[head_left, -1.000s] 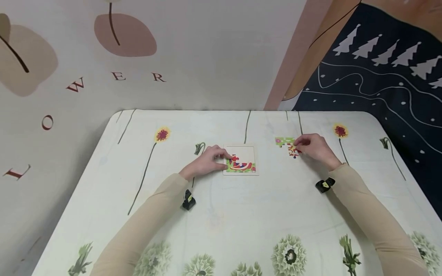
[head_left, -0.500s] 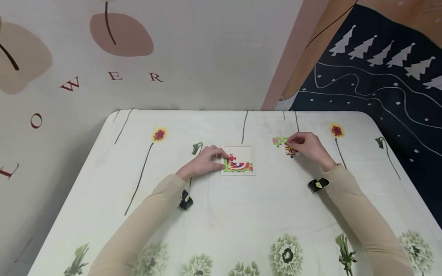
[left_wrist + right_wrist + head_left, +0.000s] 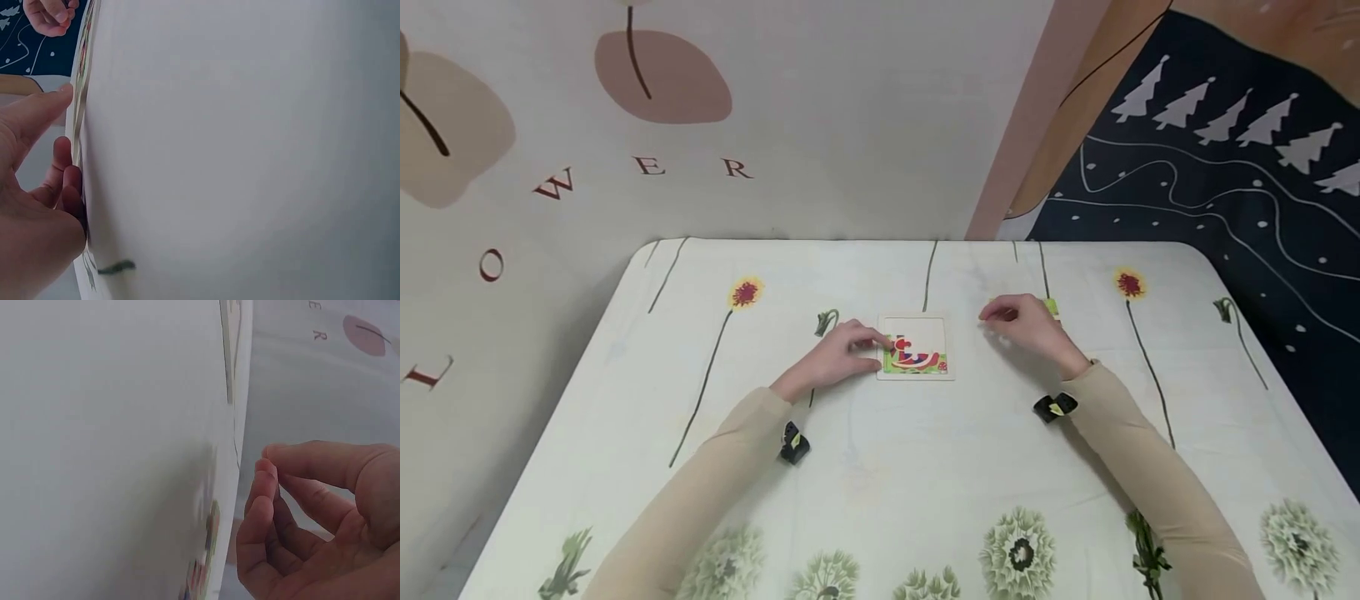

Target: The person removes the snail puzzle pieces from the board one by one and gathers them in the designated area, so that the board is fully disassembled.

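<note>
My left hand rests at the left edge of a small square jigsaw board. Its index fingertip lies over the board's left side, with the thumb at the edge just below. Red, blue and green jigsaw pieces fill the board's lower part; its upper part is bare. Right of the board, my right hand hovers over the loose pieces, thumb and fingertips brought together. I cannot tell whether a piece is between them. A green jigsaw piece peeks out behind this hand; other pieces show blurred in the right wrist view.
A white flower-print cloth covers the table. The wall with letters and leaf shapes rises behind the far edge, and a dark panel with white trees stands at the right. Each wrist wears a small black camera.
My right hand has moved left and slightly lower, toward the board, and now covers most of the loose pieces. My left hand stays at the board. The head view has shifted slightly.
</note>
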Demonstrator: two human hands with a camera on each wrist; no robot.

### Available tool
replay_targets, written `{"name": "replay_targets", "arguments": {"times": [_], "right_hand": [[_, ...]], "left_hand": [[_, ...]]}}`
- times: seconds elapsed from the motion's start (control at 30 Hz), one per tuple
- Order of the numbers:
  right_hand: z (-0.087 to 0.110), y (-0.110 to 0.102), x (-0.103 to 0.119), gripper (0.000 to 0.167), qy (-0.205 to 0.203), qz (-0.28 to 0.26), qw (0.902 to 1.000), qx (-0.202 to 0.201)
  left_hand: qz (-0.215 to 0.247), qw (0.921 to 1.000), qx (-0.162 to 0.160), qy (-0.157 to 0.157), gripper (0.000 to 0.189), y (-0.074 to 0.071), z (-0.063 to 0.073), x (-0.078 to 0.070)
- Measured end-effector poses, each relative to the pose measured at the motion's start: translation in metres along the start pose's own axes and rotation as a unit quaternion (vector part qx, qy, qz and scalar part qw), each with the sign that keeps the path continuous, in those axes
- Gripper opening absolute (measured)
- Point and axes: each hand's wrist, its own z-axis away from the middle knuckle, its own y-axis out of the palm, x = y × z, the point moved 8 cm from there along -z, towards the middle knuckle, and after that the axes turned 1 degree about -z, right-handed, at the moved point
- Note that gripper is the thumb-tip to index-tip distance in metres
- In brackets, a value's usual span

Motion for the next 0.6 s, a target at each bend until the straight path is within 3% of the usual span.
{"name": "replay_targets", "arguments": {"times": [0.23,0.6], "right_hand": [[-0.005,0.025,0.016,0.015,-0.024,-0.014,0.999,0.035],[-0.011,0.052,0.039,0.016,-0.037,-0.029,0.9955,0.082]], "left_hand": [[0.006,0.9994,0.019,0.027,0.032,0.001,0.006,-0.002],[-0.007,0.9996,0.019,0.02,0.029,0.005,0.004,0.001]]}}
